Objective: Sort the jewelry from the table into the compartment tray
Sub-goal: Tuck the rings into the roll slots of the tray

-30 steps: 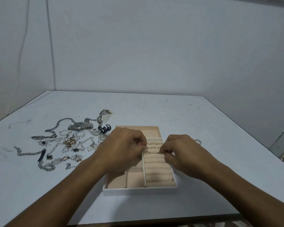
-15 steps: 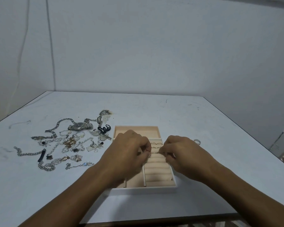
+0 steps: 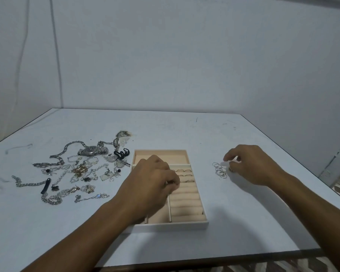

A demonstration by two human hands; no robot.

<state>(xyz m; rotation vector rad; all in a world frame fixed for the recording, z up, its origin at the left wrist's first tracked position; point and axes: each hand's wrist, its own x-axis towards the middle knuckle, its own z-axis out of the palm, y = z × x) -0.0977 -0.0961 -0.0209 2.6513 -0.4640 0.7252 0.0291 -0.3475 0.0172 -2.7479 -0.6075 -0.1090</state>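
The left hand (image 3: 151,183) hung curled over the compartment tray (image 3: 185,225), fingertips pressed together at the ring rolls just below the seated rings (image 3: 185,175). I could not tell if it held one. The right hand (image 3: 251,163) reached over the loose rings (image 3: 220,170) on the bench (image 3: 243,222), thumb and forefinger apart, grasping nothing. It would do best to lift a single ring by its edge and press it upright into the next free slot. The chain heap (image 3: 77,169) lay well outside the left hand.
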